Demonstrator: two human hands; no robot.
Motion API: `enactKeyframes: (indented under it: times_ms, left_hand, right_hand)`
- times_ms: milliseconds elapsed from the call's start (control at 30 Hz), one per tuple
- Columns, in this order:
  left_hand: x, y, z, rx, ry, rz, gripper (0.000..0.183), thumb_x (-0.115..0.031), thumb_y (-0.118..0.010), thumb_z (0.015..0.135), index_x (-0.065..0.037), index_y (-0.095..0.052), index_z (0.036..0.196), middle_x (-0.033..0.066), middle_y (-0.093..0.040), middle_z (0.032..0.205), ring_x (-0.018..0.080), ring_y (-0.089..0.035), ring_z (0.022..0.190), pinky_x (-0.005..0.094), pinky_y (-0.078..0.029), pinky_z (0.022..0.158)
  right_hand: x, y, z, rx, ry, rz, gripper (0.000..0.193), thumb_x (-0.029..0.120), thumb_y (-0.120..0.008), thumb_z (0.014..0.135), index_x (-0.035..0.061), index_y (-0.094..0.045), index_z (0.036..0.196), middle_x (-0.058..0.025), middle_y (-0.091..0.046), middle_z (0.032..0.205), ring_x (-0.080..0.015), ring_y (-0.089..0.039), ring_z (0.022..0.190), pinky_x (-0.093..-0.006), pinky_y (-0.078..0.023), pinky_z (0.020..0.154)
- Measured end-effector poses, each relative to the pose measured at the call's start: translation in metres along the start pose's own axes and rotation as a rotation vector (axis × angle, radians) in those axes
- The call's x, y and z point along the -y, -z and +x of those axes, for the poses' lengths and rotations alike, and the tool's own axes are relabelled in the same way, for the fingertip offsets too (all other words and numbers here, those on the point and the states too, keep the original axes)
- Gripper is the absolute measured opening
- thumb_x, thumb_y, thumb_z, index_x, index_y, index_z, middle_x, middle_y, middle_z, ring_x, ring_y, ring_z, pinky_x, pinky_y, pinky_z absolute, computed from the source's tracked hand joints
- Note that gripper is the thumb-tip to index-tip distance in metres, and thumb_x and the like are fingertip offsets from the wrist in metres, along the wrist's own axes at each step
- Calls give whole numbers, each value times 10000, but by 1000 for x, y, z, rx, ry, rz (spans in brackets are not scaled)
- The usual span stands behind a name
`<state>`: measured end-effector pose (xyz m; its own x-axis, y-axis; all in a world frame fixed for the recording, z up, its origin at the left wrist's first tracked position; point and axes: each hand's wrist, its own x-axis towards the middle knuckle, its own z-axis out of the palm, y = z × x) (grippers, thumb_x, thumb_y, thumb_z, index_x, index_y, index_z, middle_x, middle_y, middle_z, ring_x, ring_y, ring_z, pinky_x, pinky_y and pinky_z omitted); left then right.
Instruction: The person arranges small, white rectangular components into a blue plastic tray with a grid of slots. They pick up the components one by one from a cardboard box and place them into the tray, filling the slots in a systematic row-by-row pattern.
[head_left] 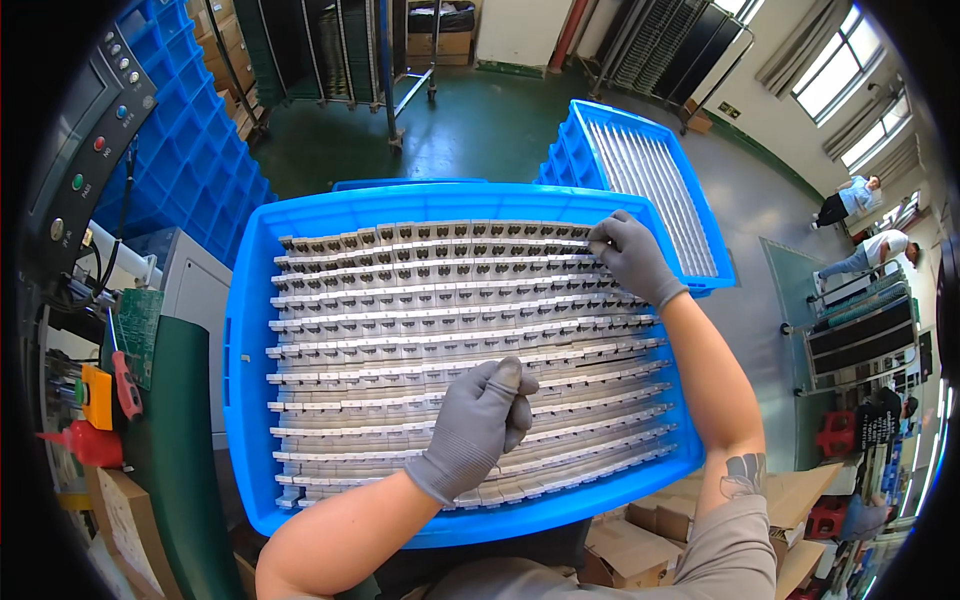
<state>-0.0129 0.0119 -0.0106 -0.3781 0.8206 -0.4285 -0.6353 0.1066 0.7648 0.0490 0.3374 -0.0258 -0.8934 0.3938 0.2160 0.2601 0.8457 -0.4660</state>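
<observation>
A large blue crate (236, 370) in front of me is packed with rows of small white plastic modules (440, 300), the far rows showing dark paired terminals on top. Grey gloves cover both hands. At the right end of the farthest rows, my right hand (637, 262) has its fingertips closed together at a white module. My left hand (475, 425) hovers over the nearer middle rows with its fingers curled in and thumb on top. Whatever those left fingers may hold is hidden.
Behind to the right stands another blue crate (712, 235) filled with white rows. Stacked blue crates (175, 150) rise at the left. A button panel (95, 150), a red-handled screwdriver (126, 385) and a red bottle (90, 443) are at the left. Cardboard boxes (630, 550) lie near me.
</observation>
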Motion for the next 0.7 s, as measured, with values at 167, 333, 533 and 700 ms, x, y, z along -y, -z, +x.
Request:
enactKeyframes:
  times_ms: [167,333,533,700]
  left_hand:
    - [-1,-2,-1,-2,14,6,451,-444,-484,1069,-23,-623,987,29,-547,651,87,-450,491,226,-351,419]
    - [0,-1,0,-2,9,17,442,-442,-493,1066,-29,-624,984,25,-545,653,84,-454,498,226,-348,424]
    - [1,2,1,0,-30,-6,432,-451,-529,1048,-32,-619,997,20,-538,660,86,-458,508,221,-344,436]
    - [1,6,3,-28,-47,-50,462,-479,-540,1035,-24,-612,998,20,-535,664,89,-464,521,224,-354,446]
  right_hand:
    - [-4,-3,-1,-3,7,-80,78,107,-695,899,48,-710,947,-128,-636,981,-334,-638,923,-409,-528,834]
    - [6,-2,-1,-2,75,-268,87,119,-694,890,69,-719,956,-121,-646,1001,-345,-640,939,-435,-534,847]
    - [10,-4,-6,-102,62,-217,169,38,-664,852,84,-735,998,-111,-651,1009,-338,-648,955,-443,-538,855]
    - [13,0,-12,-78,141,-267,203,-2,-645,838,59,-747,1003,-128,-672,1007,-338,-662,936,-427,-542,828]
